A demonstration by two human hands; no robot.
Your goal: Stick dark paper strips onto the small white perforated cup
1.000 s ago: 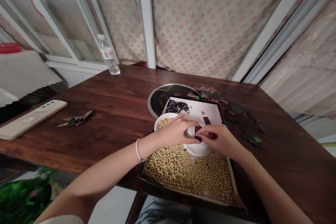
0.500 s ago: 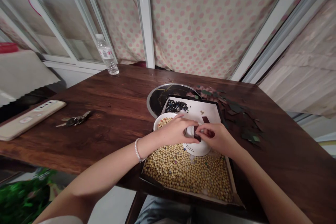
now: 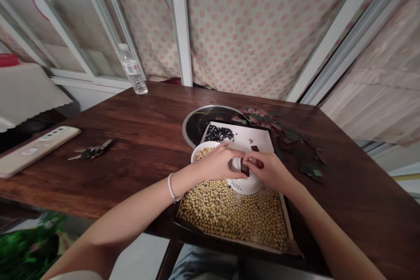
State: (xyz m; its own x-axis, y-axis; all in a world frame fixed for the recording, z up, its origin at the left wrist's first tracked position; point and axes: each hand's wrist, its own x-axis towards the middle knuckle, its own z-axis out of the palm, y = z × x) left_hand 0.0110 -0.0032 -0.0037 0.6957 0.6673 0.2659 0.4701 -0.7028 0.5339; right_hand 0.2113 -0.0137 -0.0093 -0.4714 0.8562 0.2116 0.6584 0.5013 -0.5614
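Observation:
Over the middle of a shallow box point(image 3: 297, 249) both hands meet. My left hand point(image 3: 215, 162), a pearl bracelet at its wrist, curls thumb and fingers around a small white rounded piece point(image 3: 235, 164). A dark brown strip point(image 3: 244, 169) sits against that piece's right side, pinched by my right hand point(image 3: 271, 170) between thumb and fingertips. Right below the hands lies a white dish point(image 3: 244, 188) with small dark specks or holes. Partly under my left hand, a white bowl point(image 3: 196, 154) contains beige and reddish beads. Beige beads point(image 3: 226, 214) cover the box's near half.
Black beads point(image 3: 219, 133) and another brown strip point(image 3: 255, 148) lie in the box's far part. Behind it is a round dark plate point(image 3: 193, 124); dark green and brown scraps point(image 3: 295, 138) spread rightward. Leftward are keys point(image 3: 93, 151), a phone point(image 3: 36, 148) and a water bottle point(image 3: 134, 72).
The view has shifted very slightly. Both hands keep nearly the same place and hold, with the right fingertips moving a little at the brown strip.

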